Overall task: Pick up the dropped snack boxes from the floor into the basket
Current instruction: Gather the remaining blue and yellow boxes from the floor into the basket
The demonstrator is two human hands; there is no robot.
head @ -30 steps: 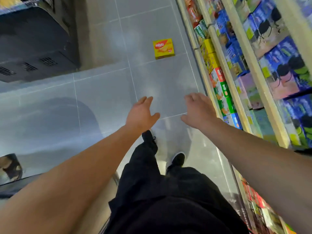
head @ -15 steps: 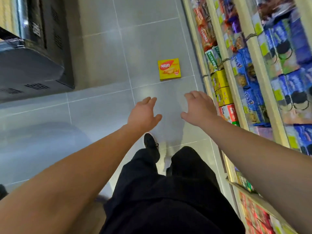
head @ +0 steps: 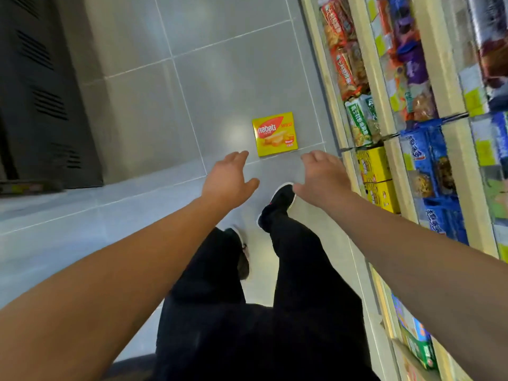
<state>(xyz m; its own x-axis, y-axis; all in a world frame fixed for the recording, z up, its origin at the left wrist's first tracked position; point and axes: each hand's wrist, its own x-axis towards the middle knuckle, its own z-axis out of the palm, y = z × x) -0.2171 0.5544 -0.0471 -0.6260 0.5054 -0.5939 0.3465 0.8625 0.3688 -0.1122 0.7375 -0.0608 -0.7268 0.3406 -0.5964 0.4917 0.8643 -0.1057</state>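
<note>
Yellow snack box [head: 275,134] flat on floor [head: 225,78], just ahead, between both grips. Left hand [head: 228,181] and right hand [head: 320,178] spread, holding nothing, about equally near.

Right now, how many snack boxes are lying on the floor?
1: a yellow snack box lies flat on the grey floor tiles, beside the shelf base, just ahead of both hands. More could lie outside the frame.

Glossy grey tiled floor [head: 233,78] mirroring light, glossy printed cardboard snack box [head: 275,134] at centre, pale wooden shelves [head: 368,64] at right, shiny plastic wrappers, matt black cloth trousers [head: 275,312], dark slotted metal cabinet [head: 41,92] upper left
</note>
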